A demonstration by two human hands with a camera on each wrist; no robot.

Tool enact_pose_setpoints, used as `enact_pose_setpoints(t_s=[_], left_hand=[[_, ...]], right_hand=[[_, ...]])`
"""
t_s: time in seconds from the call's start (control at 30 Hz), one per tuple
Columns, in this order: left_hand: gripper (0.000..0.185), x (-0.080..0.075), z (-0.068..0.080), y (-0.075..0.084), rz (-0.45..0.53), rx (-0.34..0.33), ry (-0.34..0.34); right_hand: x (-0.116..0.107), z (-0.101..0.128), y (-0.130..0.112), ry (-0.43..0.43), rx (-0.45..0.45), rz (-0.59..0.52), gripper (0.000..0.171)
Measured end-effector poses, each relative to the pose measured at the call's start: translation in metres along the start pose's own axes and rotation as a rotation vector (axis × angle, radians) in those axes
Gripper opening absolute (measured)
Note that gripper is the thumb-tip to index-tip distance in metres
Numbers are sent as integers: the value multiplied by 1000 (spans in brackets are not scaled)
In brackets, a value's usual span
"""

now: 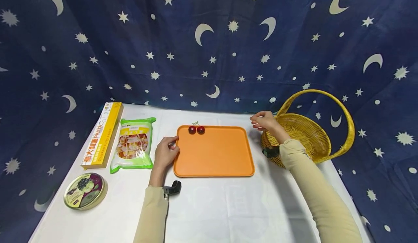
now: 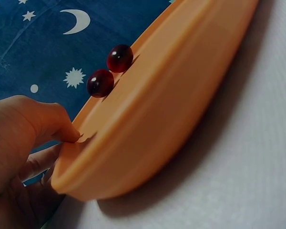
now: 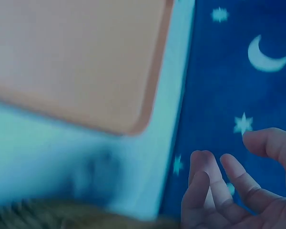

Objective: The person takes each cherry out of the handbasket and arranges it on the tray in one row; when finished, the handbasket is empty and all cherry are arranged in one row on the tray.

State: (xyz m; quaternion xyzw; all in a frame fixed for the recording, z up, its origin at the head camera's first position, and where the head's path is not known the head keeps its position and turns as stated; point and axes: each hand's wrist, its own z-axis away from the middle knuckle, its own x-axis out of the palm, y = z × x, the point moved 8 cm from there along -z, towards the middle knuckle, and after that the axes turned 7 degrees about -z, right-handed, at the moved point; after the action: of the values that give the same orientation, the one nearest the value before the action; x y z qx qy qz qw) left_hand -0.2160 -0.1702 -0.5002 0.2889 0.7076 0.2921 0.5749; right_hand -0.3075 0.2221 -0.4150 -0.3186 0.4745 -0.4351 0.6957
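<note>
Cherries (image 1: 196, 129), two dark red ones joined by a thin green stem, are seen on the orange tray (image 1: 213, 156), right against its far rim towards the left corner. The tray lies flat on the white surface (image 1: 212, 210) in the middle of the scene. Its left edge is pinched by the left hand (image 1: 165, 153): in the left wrist view the thumb (image 2: 47, 121) is pressed on top of the rim while the other fingers are curled beneath it. The right hand (image 1: 263, 121) is held above the surface between the tray's far right corner and the yellow wicker basket (image 1: 307, 136); its fingers are loosely bent and nothing is gripped by them, as the blurred right wrist view also shows. The basket, tilted towards the tray with its handle arched over it, appears to hold nothing, though part of its inside is hidden.

To the left, well apart from the tray, a yellow pasta box (image 1: 102, 136), a green-edged packet of food (image 1: 133, 145) and a round tin (image 1: 85, 191) are laid out untouched. As judged from this layout, only the cherries have been placed on the tray, while the three items on the left remain to be handled
</note>
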Motion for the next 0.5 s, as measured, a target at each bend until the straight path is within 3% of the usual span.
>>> enact_pose_setpoints(t_s=[0.3, 0.5], left_hand=[[43, -1, 1, 2, 9, 12, 7], [43, -1, 1, 2, 15, 20, 4]], right_hand=[[-48, 15, 17, 48, 7, -6, 42], [-68, 20, 30, 16, 38, 38, 47]])
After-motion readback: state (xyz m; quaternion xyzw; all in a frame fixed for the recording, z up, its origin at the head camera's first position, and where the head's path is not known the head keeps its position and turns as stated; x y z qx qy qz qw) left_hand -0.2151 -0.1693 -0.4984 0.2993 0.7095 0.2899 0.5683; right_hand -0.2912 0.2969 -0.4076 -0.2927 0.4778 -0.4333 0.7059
